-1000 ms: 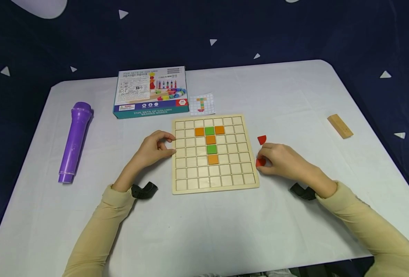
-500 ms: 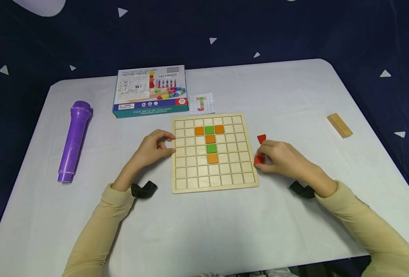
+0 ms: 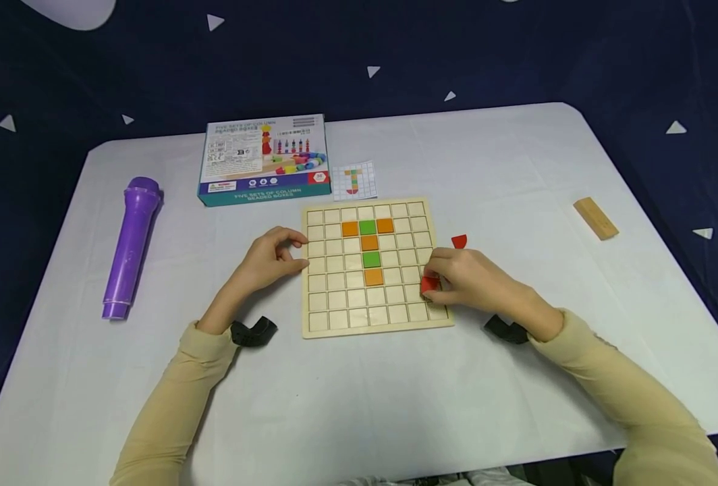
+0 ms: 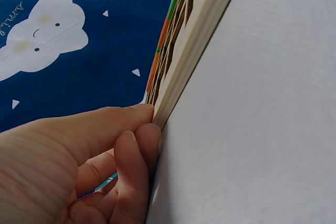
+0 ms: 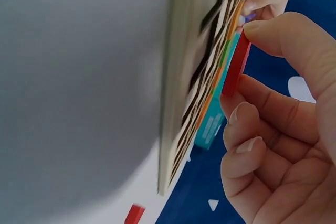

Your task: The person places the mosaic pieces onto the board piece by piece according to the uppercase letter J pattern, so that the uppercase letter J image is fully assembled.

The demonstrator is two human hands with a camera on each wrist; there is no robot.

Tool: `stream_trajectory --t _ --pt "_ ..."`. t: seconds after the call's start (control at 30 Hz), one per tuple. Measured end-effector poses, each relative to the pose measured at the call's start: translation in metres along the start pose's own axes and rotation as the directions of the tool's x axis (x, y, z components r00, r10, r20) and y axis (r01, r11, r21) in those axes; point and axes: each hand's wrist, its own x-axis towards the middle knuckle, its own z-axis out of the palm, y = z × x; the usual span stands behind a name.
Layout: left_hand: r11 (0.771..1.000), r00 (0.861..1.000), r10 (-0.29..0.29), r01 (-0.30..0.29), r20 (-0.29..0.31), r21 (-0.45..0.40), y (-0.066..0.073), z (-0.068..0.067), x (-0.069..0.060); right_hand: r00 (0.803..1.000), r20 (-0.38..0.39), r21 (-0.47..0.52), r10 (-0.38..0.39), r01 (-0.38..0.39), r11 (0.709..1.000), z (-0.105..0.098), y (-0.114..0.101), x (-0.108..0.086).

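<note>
Between thumb and fingers my right hand (image 3: 471,277) pinches a flat red piece (image 3: 429,286) over the right part of a square wooden grid board (image 3: 377,333). In the right wrist view the piece (image 5: 237,66) is tilted and held just off the board. On the board, orange tiles (image 3: 374,277) and green tiles (image 3: 371,259) form a T shape. Fingertips of my left hand (image 3: 266,258) touch the board's left edge, with thumb and index finger spaced apart along it. A second red piece (image 3: 459,241), with a curved side, lies on the table right of the board.
A pattern card (image 3: 354,181) lies behind the board, beside a teal-edged toy box (image 3: 264,162). A purple microphone-shaped tube (image 3: 131,250) lies at the left. Far right is a small wooden block (image 3: 596,219). Black wrist pieces (image 3: 254,332) sit beneath both wrists.
My right hand has lifted the nearer red piece from beside the board and moved it left over the board. The left hand has stayed at the left edge.
</note>
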Motion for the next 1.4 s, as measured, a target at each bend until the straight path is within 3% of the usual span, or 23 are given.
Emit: stream_trajectory --t 0.47,1.07,1.4 --pt "1.000 1.000 -0.002 0.002 0.003 -0.001 0.002 0.000 0.001 0.989 -0.022 -0.033 -0.148 0.147 0.989 0.015 -0.021 0.026" --pt "1.000 1.000 0.002 -0.002 0.004 0.008 -0.001 0.000 0.002 0.980 0.141 -0.091 -0.140 0.153 0.984 0.023 -0.042 0.052" --pt "1.000 1.000 0.002 -0.002 0.000 0.001 0.000 0.000 0.000 0.976 0.163 -0.107 -0.146 0.165 0.980 0.024 -0.044 0.055"
